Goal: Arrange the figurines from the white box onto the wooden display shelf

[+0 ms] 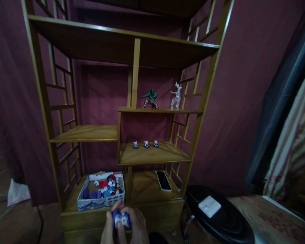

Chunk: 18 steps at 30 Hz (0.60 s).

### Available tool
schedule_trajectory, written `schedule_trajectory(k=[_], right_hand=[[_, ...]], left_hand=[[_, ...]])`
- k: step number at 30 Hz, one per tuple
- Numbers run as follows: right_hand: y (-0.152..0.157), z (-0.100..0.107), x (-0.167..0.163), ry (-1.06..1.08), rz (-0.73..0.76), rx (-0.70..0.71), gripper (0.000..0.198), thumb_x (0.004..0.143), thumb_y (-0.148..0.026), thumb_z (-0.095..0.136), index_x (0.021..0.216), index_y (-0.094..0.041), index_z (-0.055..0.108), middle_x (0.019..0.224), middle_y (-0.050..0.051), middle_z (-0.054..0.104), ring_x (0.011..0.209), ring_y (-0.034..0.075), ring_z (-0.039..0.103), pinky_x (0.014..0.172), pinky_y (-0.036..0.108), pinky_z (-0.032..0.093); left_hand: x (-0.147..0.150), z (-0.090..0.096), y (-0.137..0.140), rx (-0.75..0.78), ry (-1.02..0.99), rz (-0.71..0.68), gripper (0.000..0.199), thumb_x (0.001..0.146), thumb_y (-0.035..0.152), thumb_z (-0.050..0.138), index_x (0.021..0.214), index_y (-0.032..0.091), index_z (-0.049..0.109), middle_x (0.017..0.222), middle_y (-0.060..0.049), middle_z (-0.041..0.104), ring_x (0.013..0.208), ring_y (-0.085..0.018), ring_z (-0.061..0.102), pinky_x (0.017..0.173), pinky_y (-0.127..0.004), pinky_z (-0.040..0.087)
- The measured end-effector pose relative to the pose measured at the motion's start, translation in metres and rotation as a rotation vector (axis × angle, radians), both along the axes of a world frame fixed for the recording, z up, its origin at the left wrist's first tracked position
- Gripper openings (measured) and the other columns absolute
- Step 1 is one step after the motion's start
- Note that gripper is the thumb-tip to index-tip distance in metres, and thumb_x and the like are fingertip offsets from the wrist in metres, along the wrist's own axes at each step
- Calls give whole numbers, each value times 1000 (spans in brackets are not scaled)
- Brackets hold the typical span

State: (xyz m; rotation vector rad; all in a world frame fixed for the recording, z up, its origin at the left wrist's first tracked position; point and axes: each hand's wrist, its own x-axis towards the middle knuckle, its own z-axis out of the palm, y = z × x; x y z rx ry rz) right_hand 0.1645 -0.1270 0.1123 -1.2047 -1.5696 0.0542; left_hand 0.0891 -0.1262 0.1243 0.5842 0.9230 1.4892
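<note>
A small blue and white figurine is held between my two hands at the bottom of the head view, in front of the lowest shelf. My left hand grips its left side with closed fingers. Around its right side and front are the bent fingers of my right hand. Just beyond my hands, a shallow printed cardboard box holds several small figurines in blue, white, red and black. Three small white and dark figurines stand in a row on the middle right shelf.
The wooden shelf unit has several levels. A green and brown figure and a clear figure stand on the upper right shelf. Below lies a phone. On the right, a black stool carries a white square item.
</note>
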Motion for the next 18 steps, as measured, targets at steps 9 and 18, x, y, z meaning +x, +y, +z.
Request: schedule_trajectory(k=[9, 18], right_hand=[[-15, 40, 10, 4, 52, -269, 21, 79, -31, 48, 96, -21, 56, 93, 4, 61, 87, 18, 55, 77, 29, 42], [-16, 39, 11, 28, 120, -284, 23, 79, -27, 49, 100, -22, 56, 97, 5, 61, 89, 18, 55, 78, 30, 43]], left_hand=[[0, 27, -14, -40, -124, -24, 40, 76, 39, 51, 111, 21, 57, 116, -3, 56, 108, -16, 48, 87, -21, 39], [2, 36, -15, -125, -218, -57, 46, 74, 41, 51, 116, 21, 53, 107, -4, 60, 87, -13, 57, 66, -18, 43]])
